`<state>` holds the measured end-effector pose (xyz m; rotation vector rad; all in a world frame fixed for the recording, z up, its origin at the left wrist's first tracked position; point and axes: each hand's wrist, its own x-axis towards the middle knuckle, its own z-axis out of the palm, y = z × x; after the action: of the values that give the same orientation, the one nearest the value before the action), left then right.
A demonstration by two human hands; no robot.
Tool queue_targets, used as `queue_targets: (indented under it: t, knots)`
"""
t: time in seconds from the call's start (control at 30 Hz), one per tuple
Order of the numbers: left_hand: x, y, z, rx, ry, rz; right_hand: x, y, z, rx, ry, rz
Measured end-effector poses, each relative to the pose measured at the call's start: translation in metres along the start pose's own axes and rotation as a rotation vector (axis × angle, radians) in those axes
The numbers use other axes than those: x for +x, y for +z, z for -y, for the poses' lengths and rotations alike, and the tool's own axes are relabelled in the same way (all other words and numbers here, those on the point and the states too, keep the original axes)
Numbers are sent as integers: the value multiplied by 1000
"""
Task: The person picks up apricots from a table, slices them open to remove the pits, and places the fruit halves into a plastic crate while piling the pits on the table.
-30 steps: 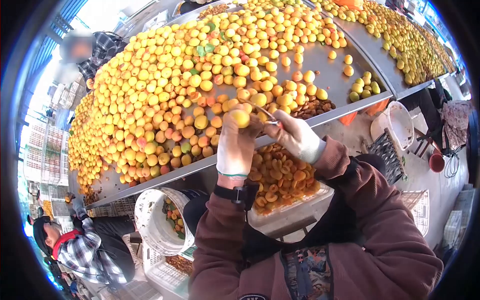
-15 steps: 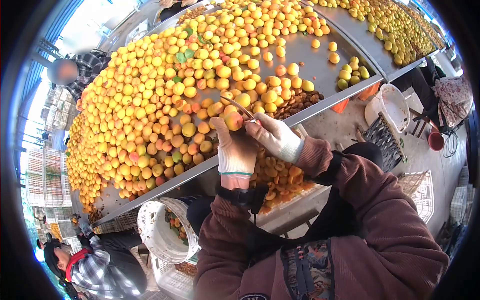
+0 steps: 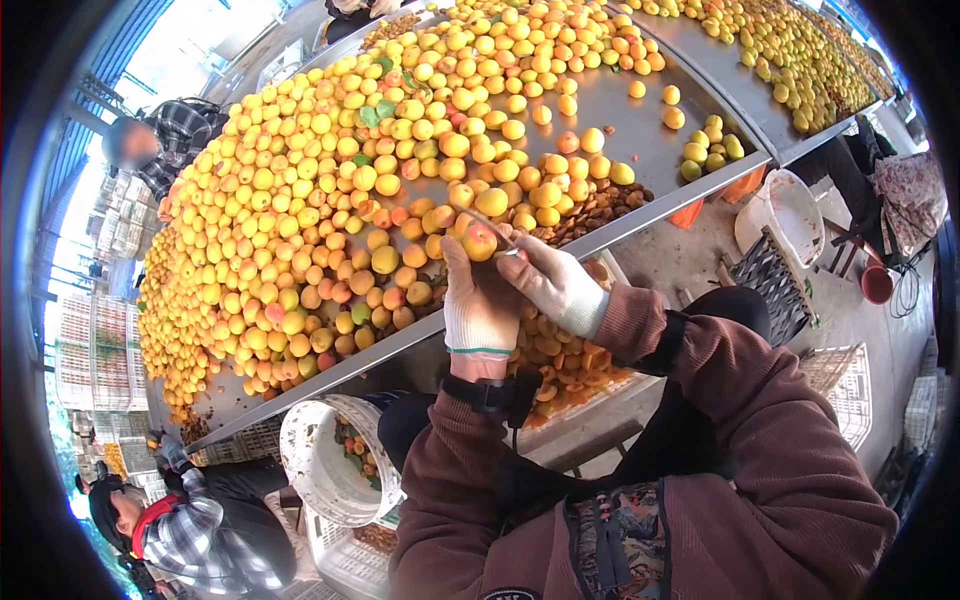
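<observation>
My left hand [image 3: 478, 305], in a white glove, grips a yellow-red apricot [image 3: 479, 241] between thumb and fingers above the table's front edge. Closed round the handle of a small curved knife [image 3: 484, 221] is my gloved right hand [image 3: 556, 285]; the blade slants up to the left over the fruit. Whether the edge cuts into the apricot cannot be made out. Whole apricots [image 3: 290, 200] cover much of the metal table [image 3: 610, 110] beyond, and a pile of brown pits [image 3: 608, 208] lies near its edge. Below my hands are halved apricots [image 3: 560, 365] in a crate.
A white bucket [image 3: 310, 460] with some fruit stands at the lower left, beside a seated person [image 3: 190, 530]. Another person [image 3: 180, 140] is at the upper left. At right are a white bucket [image 3: 785, 220], a dark basket [image 3: 775, 280] and a red scoop [image 3: 876, 284].
The view has shifted slightly, so the table and fruit appear a little further right. Both hands keep their hold, and the apricot is turned slightly against the knife.
</observation>
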<state>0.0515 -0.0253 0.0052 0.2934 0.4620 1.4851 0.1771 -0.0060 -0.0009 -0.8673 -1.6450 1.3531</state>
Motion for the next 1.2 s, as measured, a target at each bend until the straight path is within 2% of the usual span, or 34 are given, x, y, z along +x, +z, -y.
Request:
queue_targets:
  t: [0.1, 0.2, 0.23, 0.33, 0.53, 0.6, 0.63, 0.7, 0.9, 1.0, 1.07, 1.13, 1.17, 1.2]
  knots:
    - [6, -7, 0, 37, 50, 3, 1, -6, 5, 131, 15, -17]
    - [6, -10, 2, 86, 24, 41, 6, -9, 4, 192, 89, -11]
    - [5, -10, 3, 86, 21, 41, 6, -8, 1, 271, 57, 1]
    - [2, -9, 3, 166, 53, 41, 5, -10, 4, 191, 62, -3]
    - [-3, 4, -1, 386, 127, -19, 3, -12, 11, 263, 135, -11]
    - [-4, 7, -2, 603, 231, -32, 3, -10, 7, 253, 121, -36]
    - [-6, 10, -5, 603, 228, -32, 3, -10, 5, 241, 106, -60]
    - [-10, 18, -12, 1175, 365, -96, 4, -2, -2, 208, 82, -95]
    - [-4, 0, -14, 1180, 327, -158, 7, 10, -7, 107, 155, -115]
    - [-6, 5, -19, 1218, 265, -179, 9, 16, -17, 224, 184, -114]
    - [-7, 3, -20, 1220, 238, -195, 10, 9, -12, 126, 178, -120]
    - [-2, -8, -17, 1480, 460, -178, 14, -3, -3, -505, 24, -90]
    - [-1, -9, -18, 1486, 461, -181, 18, -10, 3, -565, 43, -70]
    - [3, -9, -20, 1320, 448, -191, 22, -10, 0, -550, -34, -103]
